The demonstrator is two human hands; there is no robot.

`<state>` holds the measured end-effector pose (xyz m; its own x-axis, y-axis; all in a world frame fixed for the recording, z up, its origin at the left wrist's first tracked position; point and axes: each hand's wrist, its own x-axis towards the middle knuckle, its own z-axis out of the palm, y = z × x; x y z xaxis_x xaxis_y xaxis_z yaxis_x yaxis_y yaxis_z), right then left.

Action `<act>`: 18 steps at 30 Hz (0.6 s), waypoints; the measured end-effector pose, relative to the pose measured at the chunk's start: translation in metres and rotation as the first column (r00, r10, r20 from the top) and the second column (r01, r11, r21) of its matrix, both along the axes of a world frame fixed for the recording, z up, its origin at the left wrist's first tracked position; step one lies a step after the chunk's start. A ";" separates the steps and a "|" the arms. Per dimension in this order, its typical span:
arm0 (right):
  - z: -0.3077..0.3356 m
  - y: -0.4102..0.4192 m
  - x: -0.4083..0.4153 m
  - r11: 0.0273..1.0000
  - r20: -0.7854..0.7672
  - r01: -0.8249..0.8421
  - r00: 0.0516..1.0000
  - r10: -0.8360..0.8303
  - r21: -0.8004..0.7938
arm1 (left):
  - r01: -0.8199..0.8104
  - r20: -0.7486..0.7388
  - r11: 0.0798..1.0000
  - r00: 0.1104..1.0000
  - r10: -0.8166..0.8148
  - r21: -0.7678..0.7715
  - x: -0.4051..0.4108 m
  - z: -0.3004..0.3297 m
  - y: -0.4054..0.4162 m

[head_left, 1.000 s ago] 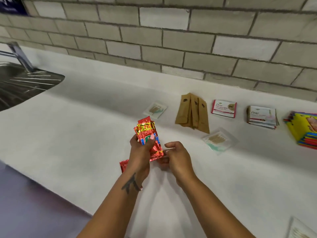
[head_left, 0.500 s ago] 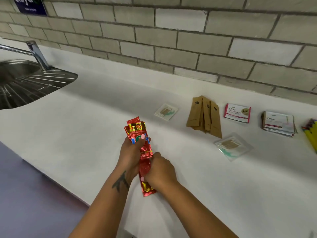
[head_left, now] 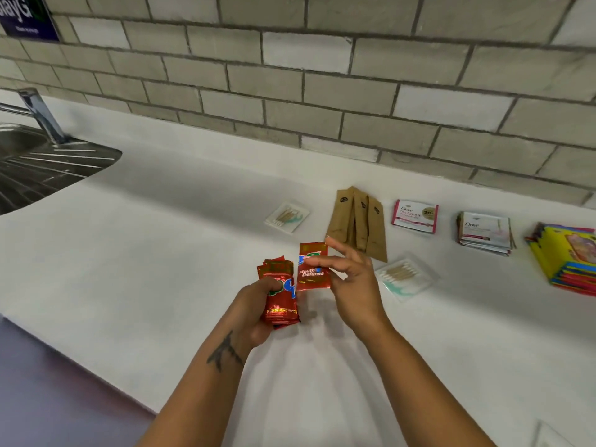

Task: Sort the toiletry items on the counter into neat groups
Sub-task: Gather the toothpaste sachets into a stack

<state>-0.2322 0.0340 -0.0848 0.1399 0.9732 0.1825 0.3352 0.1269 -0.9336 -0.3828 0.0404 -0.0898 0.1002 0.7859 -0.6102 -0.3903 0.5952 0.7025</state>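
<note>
Head view. Both hands raised above the white counter (head_left: 161,253), near its front edge. The left hand (head_left: 254,312) grips a stack of red foil sachets (head_left: 280,295), fingers curled round the stack's left side and thumb lying across its face; a tattoo shows on that forearm. The right hand (head_left: 350,283) pinches a single red sachet (head_left: 312,267) marked "Mouth Defense" between thumb and middle fingers, index finger extended upward, remaining fingers loosely bent. The single sachet is upright, just beside the stack's right edge; contact between them cannot be told.

On the counter toward the wall: a clear packet of picks (head_left: 288,217) lying alone; to its right, a fan of brown paper sleeves (head_left: 356,221); then a single pink-edged Dove sachet (head_left: 415,216); then a pile of Dove sachets (head_left: 484,233); at the right frame edge, a stack of yellow packets (head_left: 567,259). A second clear packet of swabs (head_left: 405,276) lies just right of the right hand.

Steel sink drainer (head_left: 48,166) and tap (head_left: 40,114) at far left. Grey tiled wall (head_left: 322,75) behind.
</note>
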 end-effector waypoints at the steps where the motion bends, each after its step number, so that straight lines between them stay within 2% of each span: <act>1: -0.001 -0.001 0.000 0.999 -0.003 -0.039 0.999 0.039 0.007 | 0.015 0.022 1.000 1.000 -0.015 -0.010 0.006 0.000 -0.001; 5: -0.006 -0.004 0.002 0.991 0.193 -0.132 0.972 0.135 -0.027 | 0.064 0.162 0.998 0.985 -0.062 -0.007 0.021 0.004 0.000; 7: -0.007 -0.003 0.000 0.979 0.193 -0.173 0.962 0.191 -0.106 | 0.100 0.193 0.995 0.976 -0.101 0.019 0.022 0.003 0.006; 10: -0.007 0.005 -0.004 0.964 0.056 -0.210 0.973 0.222 -0.163 | 0.129 0.136 0.988 0.981 -0.140 0.087 0.021 0.002 0.016; 13: -0.001 0.020 -0.012 0.970 -0.153 -0.190 0.974 0.167 -0.153 | 0.165 0.141 0.976 0.973 -0.185 0.143 0.017 0.004 0.034; 15: 0.007 0.035 -0.018 0.969 -0.320 -0.192 0.938 0.133 -0.159 | 0.189 0.141 0.965 0.966 -0.216 0.184 0.012 0.006 0.052; 18: 0.017 0.062 -0.029 0.968 -0.476 -0.205 0.872 0.113 -0.146 | 0.234 0.142 0.948 0.953 -0.267 0.214 0.001 0.014 0.083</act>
